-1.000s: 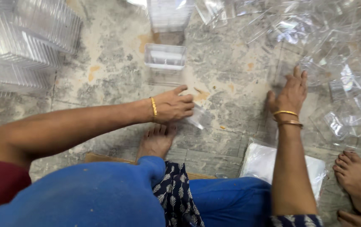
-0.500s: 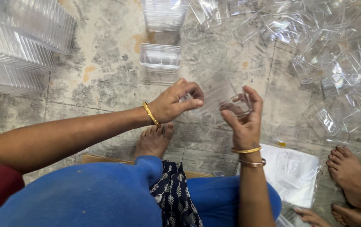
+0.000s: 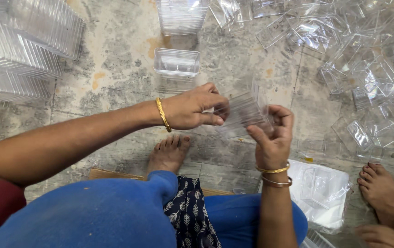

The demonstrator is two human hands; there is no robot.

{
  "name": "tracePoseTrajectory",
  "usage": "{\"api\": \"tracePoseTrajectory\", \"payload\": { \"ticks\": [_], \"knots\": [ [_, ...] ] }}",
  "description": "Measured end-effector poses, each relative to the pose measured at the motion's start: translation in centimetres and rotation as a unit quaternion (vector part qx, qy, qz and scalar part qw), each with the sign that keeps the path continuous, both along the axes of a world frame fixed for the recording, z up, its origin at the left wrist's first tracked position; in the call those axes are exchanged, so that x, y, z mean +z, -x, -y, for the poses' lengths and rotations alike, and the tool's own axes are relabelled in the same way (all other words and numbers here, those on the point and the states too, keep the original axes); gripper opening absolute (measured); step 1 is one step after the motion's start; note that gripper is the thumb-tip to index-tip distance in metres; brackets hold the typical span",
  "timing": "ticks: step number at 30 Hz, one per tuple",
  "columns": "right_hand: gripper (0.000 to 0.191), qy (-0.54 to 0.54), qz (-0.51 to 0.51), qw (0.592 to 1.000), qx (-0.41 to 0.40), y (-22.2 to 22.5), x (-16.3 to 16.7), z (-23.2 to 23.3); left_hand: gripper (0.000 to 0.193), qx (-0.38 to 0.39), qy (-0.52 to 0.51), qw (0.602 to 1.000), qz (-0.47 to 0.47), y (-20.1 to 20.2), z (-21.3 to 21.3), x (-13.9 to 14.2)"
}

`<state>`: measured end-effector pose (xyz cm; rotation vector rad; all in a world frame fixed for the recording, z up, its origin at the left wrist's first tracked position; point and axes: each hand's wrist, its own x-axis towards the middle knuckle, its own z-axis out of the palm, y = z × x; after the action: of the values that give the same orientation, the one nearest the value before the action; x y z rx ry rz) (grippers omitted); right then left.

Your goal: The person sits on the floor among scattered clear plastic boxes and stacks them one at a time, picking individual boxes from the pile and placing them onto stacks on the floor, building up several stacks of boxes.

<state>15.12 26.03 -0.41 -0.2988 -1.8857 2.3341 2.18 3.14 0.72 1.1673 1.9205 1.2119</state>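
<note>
Pinching clear plastic box (image 3: 243, 112) between left hand (image 3: 192, 108), right hand (image 3: 272, 138).

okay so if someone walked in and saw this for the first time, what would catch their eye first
Probably the two hands meeting mid-frame: the left hand and right hand both grip a clear plastic box. Next, the jumbled heap of clear boxes spread over the floor at right, and the neat nested stacks at upper left.
</note>
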Motion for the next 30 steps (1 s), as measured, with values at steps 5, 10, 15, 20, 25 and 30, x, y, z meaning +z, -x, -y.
{"api": "tracePoseTrajectory", "payload": {
  "ticks": [5, 10, 15, 20, 25, 30],
  "knots": [
    [0.061, -0.101, -0.012, 0.994, 0.047, 1.3, -0.5, 0.9, 0.036, -0.035, -0.036, 0.999, -0.01, -0.2, 0.6, -0.3],
    [0.032, -0.323, -0.032, 0.941, 0.095, 7.9, -0.9, -1.7, 0.033, 0.108, -0.033, 0.986, -0.124, 0.2, 2.3, -2.4],
    [0.046, -0.137, 0.194, 0.951, -0.201, 19.5, -2.7, -8.9, 0.021, 0.027, 0.062, 0.884, -0.463, 0.6, 4.5, -5.9],
    [0.037, -0.004, 0.315, 0.933, -0.176, 22.6, -6.3, -9.7, 0.02, -0.017, 0.159, 0.893, -0.42, 0.3, 5.7, -8.1],
    [0.025, 0.345, 0.206, 0.889, -0.218, 21.6, -6.6, -11.6, 0.026, 0.062, 0.079, 0.936, -0.336, 0.9, 6.7, -7.3],
    [0.032, 0.417, 0.054, 0.887, -0.192, 17.9, -1.1, -16.8, 0.029, 0.096, 0.043, 0.965, -0.241, 1.2, 6.0, -4.6]
  ]
}}
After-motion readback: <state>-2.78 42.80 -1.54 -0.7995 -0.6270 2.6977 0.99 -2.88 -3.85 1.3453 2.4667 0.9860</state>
